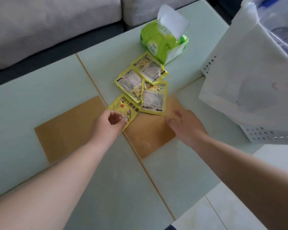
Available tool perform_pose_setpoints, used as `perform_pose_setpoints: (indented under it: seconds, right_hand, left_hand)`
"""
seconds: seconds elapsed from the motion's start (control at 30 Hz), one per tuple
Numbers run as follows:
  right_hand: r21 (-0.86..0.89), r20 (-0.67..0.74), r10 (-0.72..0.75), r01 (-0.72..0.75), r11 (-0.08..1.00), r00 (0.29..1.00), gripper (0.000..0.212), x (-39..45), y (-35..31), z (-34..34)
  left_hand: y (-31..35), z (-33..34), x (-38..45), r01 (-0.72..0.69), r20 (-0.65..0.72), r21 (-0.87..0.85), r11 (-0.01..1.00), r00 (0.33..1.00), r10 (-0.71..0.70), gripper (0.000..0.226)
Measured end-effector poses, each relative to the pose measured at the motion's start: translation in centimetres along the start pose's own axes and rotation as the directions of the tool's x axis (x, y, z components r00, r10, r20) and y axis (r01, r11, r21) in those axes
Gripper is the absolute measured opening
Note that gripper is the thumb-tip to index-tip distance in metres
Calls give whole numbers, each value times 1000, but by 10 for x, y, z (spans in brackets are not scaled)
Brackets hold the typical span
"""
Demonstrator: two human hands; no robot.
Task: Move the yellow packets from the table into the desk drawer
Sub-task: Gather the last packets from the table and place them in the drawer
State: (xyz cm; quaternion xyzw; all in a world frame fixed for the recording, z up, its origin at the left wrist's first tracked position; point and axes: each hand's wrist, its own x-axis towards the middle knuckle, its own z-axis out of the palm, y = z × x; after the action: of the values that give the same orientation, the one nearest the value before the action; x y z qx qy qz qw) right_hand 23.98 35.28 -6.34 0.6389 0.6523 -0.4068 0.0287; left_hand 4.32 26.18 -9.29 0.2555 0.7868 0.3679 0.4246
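Left hand (106,122) fingers curl onto nearest yellow packet (123,112); right hand (181,122) blurred, loosely curled, empty. Packets likely light, floppy, slick: pinch 6 o'clock edge.

A single wide-angle view looks from head height, forward and steeply down onto the counter (40,100), with straight edges bowing toward the picture's borders. It stands at the counter's near edge and faces its far edge, where a grey sofa (53,22) fills the top of the picture, while pale floor tiles (223,209) show past the counter's near right corner. The camera sits close enough that both forearms run in from the bottom corners and the left hand (105,125) and right hand (184,123) lie near the middle of the picture.
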Motion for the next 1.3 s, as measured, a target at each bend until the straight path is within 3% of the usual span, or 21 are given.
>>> perform_pose_setpoints:
  seconds: [0.1,0.23,0.3,0.4,0.47,0.57,0.77,0.83,0.93,1.03,1.17,1.3]
  right_hand:
    - [40,-83,3,0,999,997,53,34,-19,6]
    - [-26,-179,65,-71,997,982,61,72,-34,17]
    - [-117,-231,84,-113,987,969,74,78,-39,21]
    - [-289,-234,21,-90,953,972,101,85,-46,27]
    - [-339,-216,-9,-66,939,976,110,89,-51,30]
    - [-295,-193,-3,-55,954,981,107,92,-59,35]
    - [200,-121,184,-157,967,976,54,75,-46,40]
    - [341,-115,203,-154,928,972,43,65,-35,35]
    - [431,-148,207,-126,894,967,18,60,-33,18]
    - [361,-228,107,-18,932,968,11,78,-51,0]
    - [93,-261,-93,121,988,961,26,121,-77,-11]
    - [-182,-165,-272,241,953,948,33,157,-93,-14]
  left_hand:
    - [7,5,24,-83,-102,230,970,989,109,23]
    - [11,11,41,-39,-93,631,775,988,126,62]
    - [7,13,41,-33,-68,704,709,991,114,71]
    - [3,14,43,-46,-58,710,702,991,124,74]
    - [2,14,46,-45,-41,686,726,994,99,73]
    - [3,10,49,-14,-35,658,753,998,48,54]
    - [3,-10,50,113,56,558,822,983,-173,29]
    - [8,-18,49,201,88,422,884,962,-260,24]
    - [21,-20,50,339,121,75,938,931,-346,19]
    - [36,-10,58,400,126,-188,897,915,-382,18]
    - [52,14,80,373,16,-377,848,918,-397,68]
    - [64,41,96,339,-156,-384,859,893,-422,22]
